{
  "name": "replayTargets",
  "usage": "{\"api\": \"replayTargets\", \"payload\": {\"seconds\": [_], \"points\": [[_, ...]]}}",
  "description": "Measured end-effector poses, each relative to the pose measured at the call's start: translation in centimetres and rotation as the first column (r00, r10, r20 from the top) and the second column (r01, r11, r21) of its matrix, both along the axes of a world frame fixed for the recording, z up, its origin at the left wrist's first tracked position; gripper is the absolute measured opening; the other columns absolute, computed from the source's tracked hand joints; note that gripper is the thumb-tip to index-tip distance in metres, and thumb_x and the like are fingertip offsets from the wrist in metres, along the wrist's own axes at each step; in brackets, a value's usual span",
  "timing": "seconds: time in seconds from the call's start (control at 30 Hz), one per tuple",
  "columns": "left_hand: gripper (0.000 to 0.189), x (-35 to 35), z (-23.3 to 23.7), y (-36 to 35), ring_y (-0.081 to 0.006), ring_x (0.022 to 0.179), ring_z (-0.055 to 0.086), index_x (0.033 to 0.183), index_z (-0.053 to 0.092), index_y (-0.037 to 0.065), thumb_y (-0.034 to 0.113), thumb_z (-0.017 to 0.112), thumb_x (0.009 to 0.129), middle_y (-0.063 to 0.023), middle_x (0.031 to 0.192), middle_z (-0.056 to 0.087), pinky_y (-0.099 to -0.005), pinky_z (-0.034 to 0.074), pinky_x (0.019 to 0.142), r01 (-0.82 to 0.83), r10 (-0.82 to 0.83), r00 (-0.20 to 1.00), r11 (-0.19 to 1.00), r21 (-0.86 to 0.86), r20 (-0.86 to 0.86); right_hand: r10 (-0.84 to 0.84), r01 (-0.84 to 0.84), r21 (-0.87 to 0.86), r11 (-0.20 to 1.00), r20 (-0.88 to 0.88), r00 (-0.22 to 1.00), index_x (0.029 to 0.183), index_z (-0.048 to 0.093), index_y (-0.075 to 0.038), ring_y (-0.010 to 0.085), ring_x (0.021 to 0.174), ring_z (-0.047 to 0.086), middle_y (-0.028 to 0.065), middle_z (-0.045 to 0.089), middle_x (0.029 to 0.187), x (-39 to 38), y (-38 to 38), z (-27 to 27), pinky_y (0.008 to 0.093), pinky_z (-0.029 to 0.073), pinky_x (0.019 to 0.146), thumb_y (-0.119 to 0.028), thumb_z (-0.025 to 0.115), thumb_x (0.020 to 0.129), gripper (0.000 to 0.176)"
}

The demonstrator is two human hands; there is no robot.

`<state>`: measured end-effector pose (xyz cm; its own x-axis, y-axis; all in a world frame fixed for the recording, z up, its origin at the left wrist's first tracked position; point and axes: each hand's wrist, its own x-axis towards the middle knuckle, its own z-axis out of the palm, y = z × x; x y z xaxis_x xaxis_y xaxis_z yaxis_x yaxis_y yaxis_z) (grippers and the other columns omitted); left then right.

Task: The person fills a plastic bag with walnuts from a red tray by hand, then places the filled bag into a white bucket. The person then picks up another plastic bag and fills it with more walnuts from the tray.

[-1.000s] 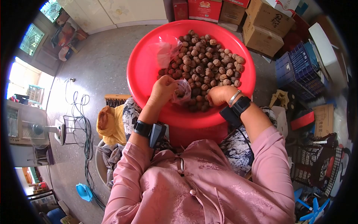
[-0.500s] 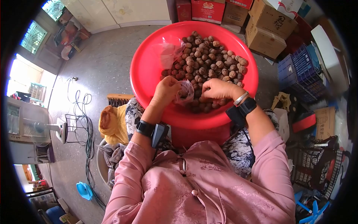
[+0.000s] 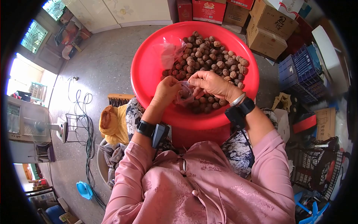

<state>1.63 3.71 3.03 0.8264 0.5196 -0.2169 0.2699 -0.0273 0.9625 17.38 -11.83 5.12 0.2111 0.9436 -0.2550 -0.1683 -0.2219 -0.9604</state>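
A wide red basin [image 3: 149, 48] in front of me holds a heap of brown walnuts [image 3: 203, 56]. My left hand [image 3: 166, 90] pinches one side of the mouth of a small clear plastic bag [image 3: 184, 98], low in the basin. At the opposite side of that mouth is my right hand [image 3: 213, 85], its thumb and forefinger closed on the rim and its other fingers curled beside it. Something dark shows through the bag, hard to make out. Another clear plastic bag [image 3: 172, 50] lies at the basin's far left, touching the heap.
Cardboard boxes [image 3: 266, 35] are stacked beyond the basin, with blue crates [image 3: 300, 72] on the right. At the left stand a brush [image 3: 120, 99], a yellow cloth bundle [image 3: 113, 123] and a tub of filled bags [image 3: 102, 164]. Cables [image 3: 87, 128] trail across the floor.
My right hand has moved left and slightly up from the walnuts to the rim of the small bag. My left hand stays in place, holding the bag.
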Motion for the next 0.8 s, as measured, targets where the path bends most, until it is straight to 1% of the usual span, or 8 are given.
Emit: {"api": "replayTargets", "payload": {"seconds": [0.1,0.23,0.33,0.4,0.5,0.6,0.67,0.8], "points": [[0.013,0.0,-0.2,0.0,-0.0167,0.042,0.055,0.094,0.054,0.000,0.010,0.061,0.090,-0.0090,0.067,0.059,-0.0292,0.044,0.036,-0.001,0.001,1.000,1.000,0.000,0.013,-0.013,0.012,-0.040,0.999,-0.036,0.999,0.110,0.059,-0.003,0.0118,0.074,0.064,0.0049,0.064,0.095,0.3,-0.2,0.6,0.0244,0.052,0.062,-0.029,0.065,0.095,0.031],[0.013,0.0,-0.2,0.1,-0.0166,0.042,0.055,0.094,0.054,0.000,0.010,0.061,0.090,-0.0089,0.067,0.059,-0.0292,0.044,0.036,0.002,-0.002,1.000,1.000,-0.026,0.028,-0.067,0.062,-0.057,0.996,-0.093,0.993,0.114,0.056,-0.003,0.0119,0.076,0.064,0.0062,0.065,0.098,0.6,-0.4,0.2,0.0244,0.049,0.062,-0.024,0.066,0.093,0.032],[0.014,-0.1,-0.1,0.3,-0.0171,0.053,0.061,0.100,0.056,-0.002,0.009,0.061,0.092,-0.0090,0.078,0.062,-0.0290,0.050,0.045,0.031,-0.031,0.998,1.000,0.003,-0.063,-0.067,0.063,-0.057,0.996,-0.073,0.995,0.115,0.055,-0.003,0.0118,0.077,0.063,0.0058,0.064,0.098,0.3,-0.8,0.5,0.0240,0.048,0.061,-0.021,0.066,0.092,0.031],[0.011,0.0,-0.5,0.1,-0.0163,0.043,0.055,0.093,0.054,0.000,0.008,0.061,0.090,-0.0087,0.067,0.059,-0.0288,0.044,0.037,0.000,0.001,1.000,1.000,-0.019,0.023,-0.069,0.066,-0.061,0.996,-0.060,0.996,0.114,0.055,-0.003,0.0119,0.078,0.063,0.0053,0.064,0.097,0.3,-0.9,0.5,0.0237,0.048,0.061,-0.019,0.066,0.092,0.030],[0.011,0.1,-0.3,0.1,-0.0162,0.044,0.056,0.093,0.054,0.000,0.008,0.061,0.090,-0.0085,0.067,0.059,-0.0290,0.044,0.038,-0.007,0.007,1.000,1.000,-0.018,0.009,-0.074,0.069,-0.078,0.995,-0.059,0.995,0.114,0.055,-0.003,0.0113,0.079,0.064,0.0043,0.063,0.095,0.3,-0.9,0.5,0.0227,0.048,0.061,-0.018,0.067,0.091,0.030],[0.011,0.1,-0.2,0.0,-0.0164,0.045,0.056,0.093,0.055,-0.001,0.008,0.061,0.090,-0.0083,0.067,0.059,-0.0294,0.044,0.038,-0.008,0.009,1.000,1.000,-0.019,0.018,-0.043,0.047,-0.094,0.994,0.044,0.998,0.111,0.059,-0.004,0.0081,0.075,0.061,0.0016,0.063,0.092,0.0,-0.8,1.2,0.0207,0.047,0.059,-0.019,0.069,0.090,0.027],[0.011,0.0,0.2,-0.1,-0.0165,0.045,0.056,0.092,0.055,-0.001,0.008,0.061,0.090,-0.0083,0.067,0.059,-0.0294,0.044,0.038,-0.012,0.012,1.000,1.000,-0.027,0.013,-0.049,0.069,-0.082,0.994,0.225,0.973,0.107,0.064,-0.006,0.0045,0.068,0.055,-0.0012,0.063,0.091,-0.3,-0.6,1.4,0.0192,0.045,0.058,-0.019,0.071,0.089,0.023],[0.012,0.1,0.2,-0.2,-0.0164,0.045,0.056,0.092,0.055,-0.001,0.008,0.062,0.090,-0.0082,0.068,0.060,-0.0289,0.045,0.038,-0.015,0.016,1.000,0.999,-0.048,0.013,-0.041,0.053,-0.034,0.998,0.286,0.957,0.106,0.066,-0.007,0.0029,0.065,0.051,-0.0029,0.062,0.090,-0.7,-0.5,1.6,0.0186,0.044,0.057,-0.020,0.071,0.089,0.022]]}}
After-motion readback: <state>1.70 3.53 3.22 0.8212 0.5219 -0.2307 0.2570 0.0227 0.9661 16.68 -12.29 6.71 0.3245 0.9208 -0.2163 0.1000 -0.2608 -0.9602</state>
